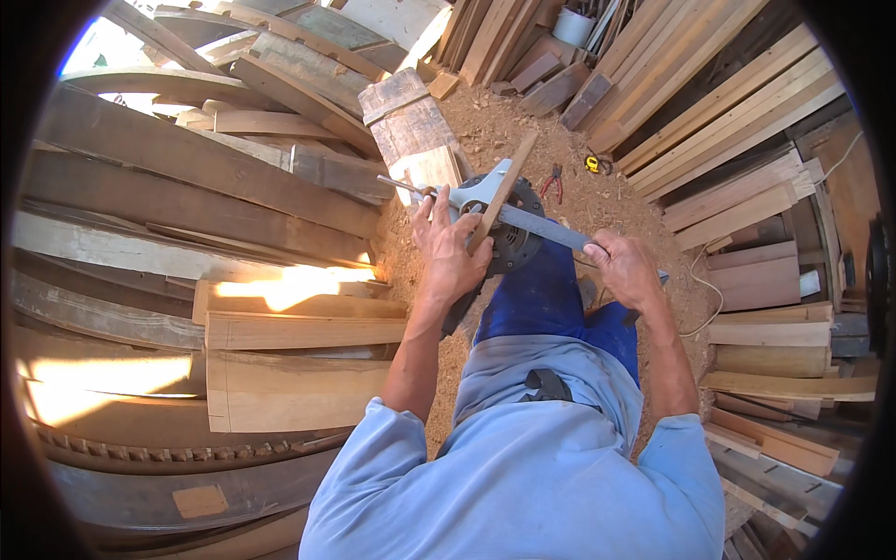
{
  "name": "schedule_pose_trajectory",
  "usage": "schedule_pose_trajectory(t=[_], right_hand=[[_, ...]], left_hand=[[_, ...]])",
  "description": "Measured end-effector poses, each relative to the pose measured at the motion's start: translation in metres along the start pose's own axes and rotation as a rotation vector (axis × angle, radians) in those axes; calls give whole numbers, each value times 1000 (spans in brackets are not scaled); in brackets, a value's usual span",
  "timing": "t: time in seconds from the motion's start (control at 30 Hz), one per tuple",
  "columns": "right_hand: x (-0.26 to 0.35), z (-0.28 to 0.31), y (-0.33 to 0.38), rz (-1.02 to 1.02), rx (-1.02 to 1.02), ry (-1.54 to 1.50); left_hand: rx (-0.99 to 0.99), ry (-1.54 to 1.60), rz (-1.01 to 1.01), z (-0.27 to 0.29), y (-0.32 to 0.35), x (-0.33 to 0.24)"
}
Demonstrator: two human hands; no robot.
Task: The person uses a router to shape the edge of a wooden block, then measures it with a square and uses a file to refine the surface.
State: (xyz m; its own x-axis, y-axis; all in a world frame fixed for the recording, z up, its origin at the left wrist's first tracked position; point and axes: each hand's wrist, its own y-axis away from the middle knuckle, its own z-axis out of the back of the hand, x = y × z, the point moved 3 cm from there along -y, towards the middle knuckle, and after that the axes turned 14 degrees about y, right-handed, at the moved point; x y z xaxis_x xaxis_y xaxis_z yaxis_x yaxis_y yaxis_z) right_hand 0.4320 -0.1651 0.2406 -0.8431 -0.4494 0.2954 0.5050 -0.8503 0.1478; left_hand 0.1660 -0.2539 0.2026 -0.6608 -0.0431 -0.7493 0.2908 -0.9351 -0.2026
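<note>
A thin wooden strip (507, 187) slants up and away from my left hand (449, 245), whose thumb and fingers close on its near end. The same fingers press against a pale grey metal piece (478, 189) with a rod sticking out to the left. Behind and under these sits a dark, rounded power tool (513, 245) at my lap; its exact kind is partly hidden. My right hand (627, 269) is closed around the end of a long flat grey metal bar (546, 227), like a file, which reaches left to the strip.
A worn board (411, 117) lies beyond the tool. Red-handled pliers (554, 182) and a yellow tape measure (594, 164) rest on the sawdust floor (485, 121). Stacked planks (299, 369) line the left, more timber (761, 205) the right. A white bucket (572, 28) stands far back.
</note>
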Motion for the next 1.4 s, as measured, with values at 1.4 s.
schedule_pose_trajectory(t=[1.4], right_hand=[[-32,-15,-15,22,-50,-31]], left_hand=[[20,145,127,-16,-18,-16]])
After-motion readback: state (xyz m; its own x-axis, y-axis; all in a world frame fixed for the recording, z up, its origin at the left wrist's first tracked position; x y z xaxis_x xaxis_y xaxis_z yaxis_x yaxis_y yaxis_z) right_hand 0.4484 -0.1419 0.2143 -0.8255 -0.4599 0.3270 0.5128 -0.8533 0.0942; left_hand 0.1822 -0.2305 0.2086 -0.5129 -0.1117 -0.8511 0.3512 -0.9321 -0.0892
